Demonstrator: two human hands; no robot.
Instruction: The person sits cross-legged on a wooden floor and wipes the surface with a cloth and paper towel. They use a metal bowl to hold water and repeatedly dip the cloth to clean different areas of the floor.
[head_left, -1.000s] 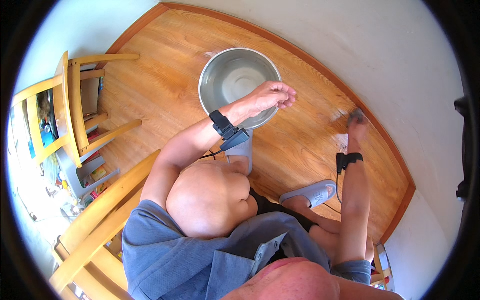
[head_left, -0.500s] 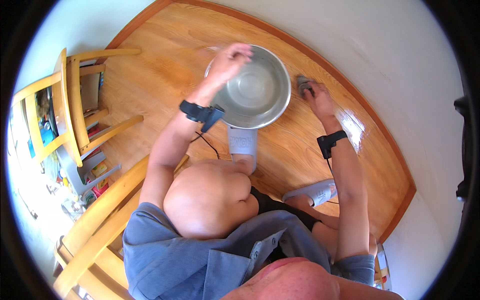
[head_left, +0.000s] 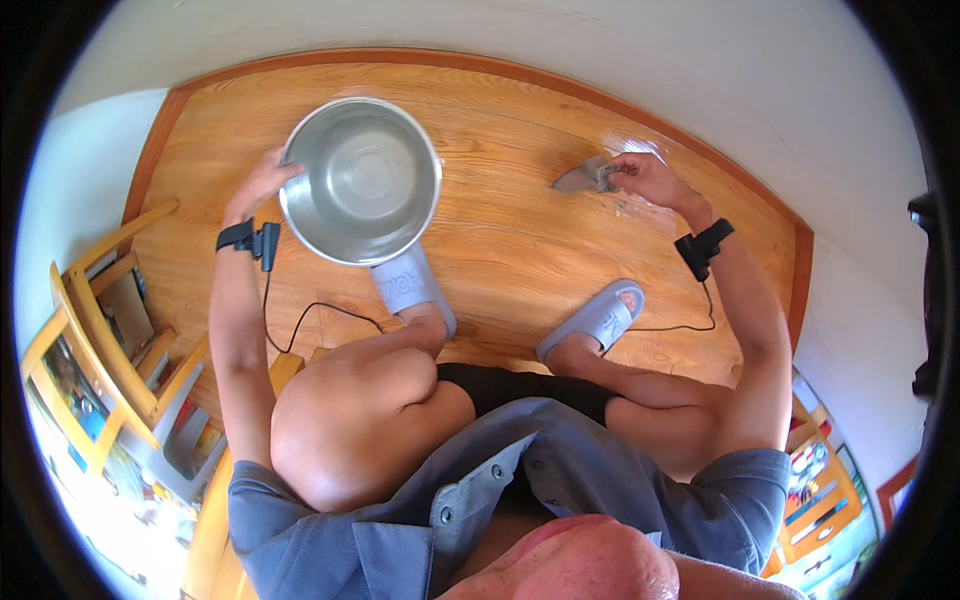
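A round steel basin point(head_left: 372, 185) stands on the wooden floor, partly over the toe of my left slipper. My left hand point(head_left: 265, 182) grips its left rim, the thumb over the edge and the other fingers mostly hidden behind the wall. Whether the basin holds water I cannot tell. Well to its right, my right hand point(head_left: 648, 177) is closed on a crumpled grey cloth point(head_left: 582, 177), pinched between thumb and fingers. The cloth's loose end points toward the basin and touches or hangs just over the floor. Shiny streaks lie on the boards beside this hand.
Grey slippers point(head_left: 598, 318) are on my feet below the basin and cloth. Black cables point(head_left: 318, 308) run from the wrist straps. Wooden chairs point(head_left: 120, 340) stand at the left. A brown baseboard point(head_left: 480, 62) and white wall bound the floor at the far side.
My left hand has gone from above the basin to its left rim. The basin now appears farther left. My right hand has moved the cloth away from the basin; the view has shifted too.
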